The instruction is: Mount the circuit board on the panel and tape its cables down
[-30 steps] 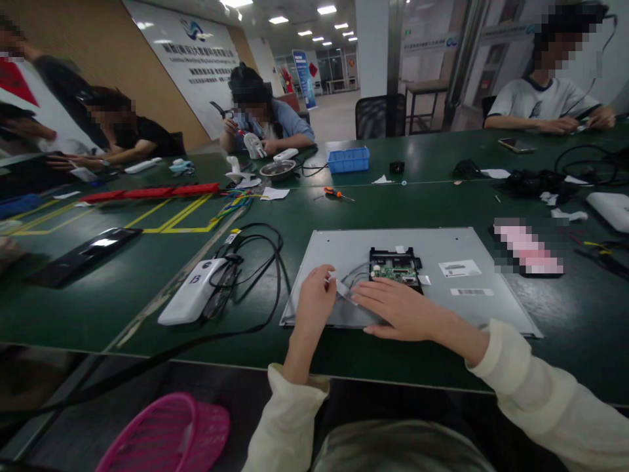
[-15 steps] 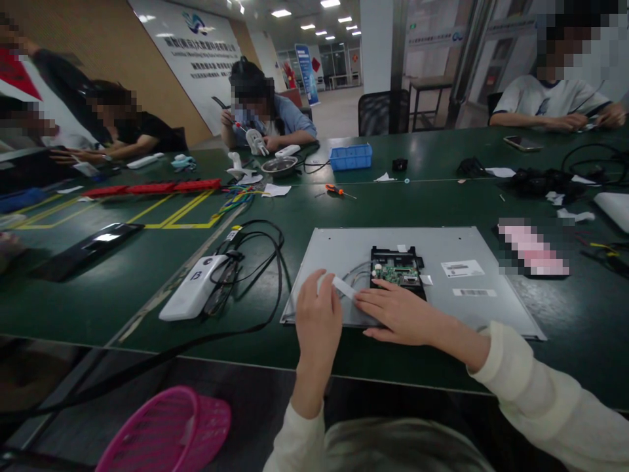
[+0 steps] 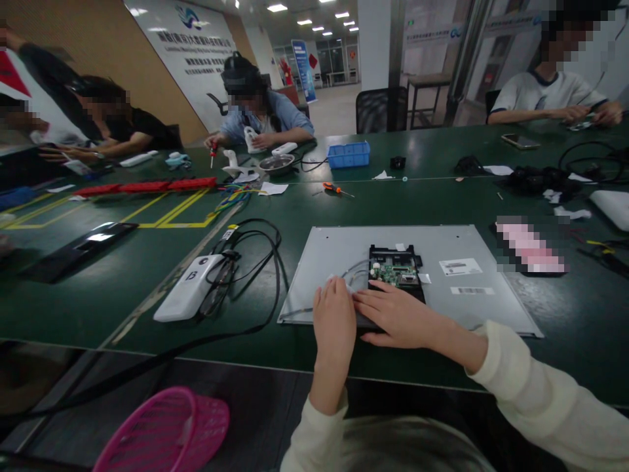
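- Glossy black slab [image 3: 83,252]: flat on the green table [image 3: 246,341], far left of my left fingers.
- Pink plastic basket [image 3: 162,436]: below table level, left of and nearer me than my left fingers.
- White power bank [image 3: 189,288]: left of my left fingers, coiled black cable [image 3: 279,262] between it and the panel.
- Metal-backed panel [image 3: 314,262]: lying flat on the table, under both sets of fingers, spreading left, right and beyond them.
- Left hand [image 3: 335,321]: fingers bent and bunched, tips down at the panel, just beside my right fingertips. Can't tell if they pinch anything; bit of white at the tips, mostly hidden.
- Orange-handled screwdriver [image 3: 333,188]: on the table, well beyond my left fingers. Blue plastic bin [image 3: 348,155] farther out.
- Right hand [image 3: 403,318]: open, fingers extended and close together, laid over the panel's near side, across the near end of the black bracket.
- Green circuit board [image 3: 393,272]: in the black bracket [image 3: 388,252], just beyond my right fingers. Grey wires run from it leftward.
- Pink-screened phone [image 3: 533,249]: right of the panel, well right of my right fingers.
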Demonstrator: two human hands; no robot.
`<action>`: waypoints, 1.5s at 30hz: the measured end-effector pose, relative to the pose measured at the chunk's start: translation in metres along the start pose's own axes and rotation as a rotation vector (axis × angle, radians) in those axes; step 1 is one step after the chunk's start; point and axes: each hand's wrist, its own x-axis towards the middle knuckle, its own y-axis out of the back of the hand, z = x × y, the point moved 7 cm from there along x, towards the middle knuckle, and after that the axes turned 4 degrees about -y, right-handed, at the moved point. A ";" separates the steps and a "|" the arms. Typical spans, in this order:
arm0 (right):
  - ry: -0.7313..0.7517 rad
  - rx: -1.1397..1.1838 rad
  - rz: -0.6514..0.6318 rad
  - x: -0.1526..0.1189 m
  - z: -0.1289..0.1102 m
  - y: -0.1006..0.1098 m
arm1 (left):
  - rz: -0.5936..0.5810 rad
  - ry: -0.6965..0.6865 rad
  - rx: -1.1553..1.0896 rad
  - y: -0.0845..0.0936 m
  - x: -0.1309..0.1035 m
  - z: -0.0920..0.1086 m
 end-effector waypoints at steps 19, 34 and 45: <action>-0.004 0.034 0.000 -0.002 -0.003 0.003 | 0.083 0.041 -0.095 -0.004 -0.003 -0.010; -0.043 0.049 0.060 0.001 -0.001 -0.003 | 0.124 0.057 -0.251 -0.007 -0.007 -0.022; -0.074 0.075 0.110 0.004 -0.002 -0.005 | 0.106 0.067 -0.294 -0.005 -0.009 -0.027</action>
